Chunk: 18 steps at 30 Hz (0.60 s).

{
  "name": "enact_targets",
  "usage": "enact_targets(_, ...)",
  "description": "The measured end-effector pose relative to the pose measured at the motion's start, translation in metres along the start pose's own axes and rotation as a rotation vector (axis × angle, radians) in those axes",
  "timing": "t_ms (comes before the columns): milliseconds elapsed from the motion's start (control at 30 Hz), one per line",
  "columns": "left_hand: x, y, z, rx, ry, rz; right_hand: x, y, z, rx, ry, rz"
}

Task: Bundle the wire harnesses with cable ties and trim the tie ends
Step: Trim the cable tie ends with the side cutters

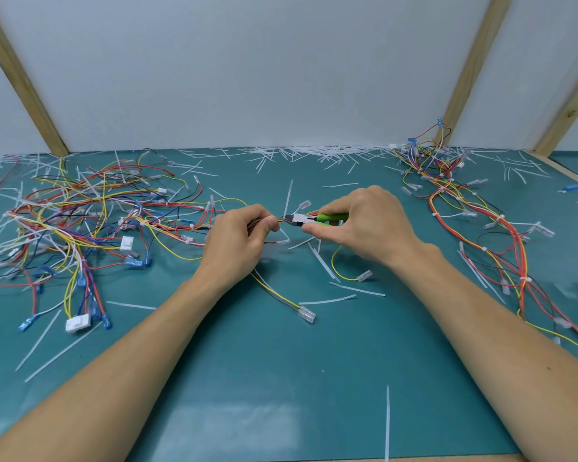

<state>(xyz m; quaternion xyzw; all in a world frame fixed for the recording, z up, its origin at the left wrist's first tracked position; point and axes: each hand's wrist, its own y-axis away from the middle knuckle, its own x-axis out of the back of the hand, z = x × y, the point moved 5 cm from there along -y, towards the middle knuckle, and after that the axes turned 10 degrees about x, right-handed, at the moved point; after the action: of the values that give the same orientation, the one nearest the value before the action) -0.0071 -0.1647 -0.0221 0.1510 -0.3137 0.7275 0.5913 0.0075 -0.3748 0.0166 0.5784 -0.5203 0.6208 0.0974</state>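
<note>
A tie tail is being trimmed: harness pinched in left hand, green-handled cutters gripped in right hand; left of cutters, untied pile is awaiting bundling.

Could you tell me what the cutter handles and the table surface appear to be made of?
The cutter handles look like bright green plastic or rubber sleeves, smooth and slightly glossy. The table surface looks like a matte teal rubber or vinyl mat, showing only a soft, diffuse sheen.
</note>
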Motion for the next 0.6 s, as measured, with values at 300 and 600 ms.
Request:
enact_targets(300, -0.0002, 0.0003, -0.0003, 0.008, -0.006, 0.003, -0.0004, -0.0005, -0.0012, -0.035, -0.034, -0.047)
enact_targets(600, -0.0009, 0.0012, -0.0012, 0.012, -0.016, -0.001, -0.0027, -0.0003, 0.0001, -0.055, -0.043, -0.079)
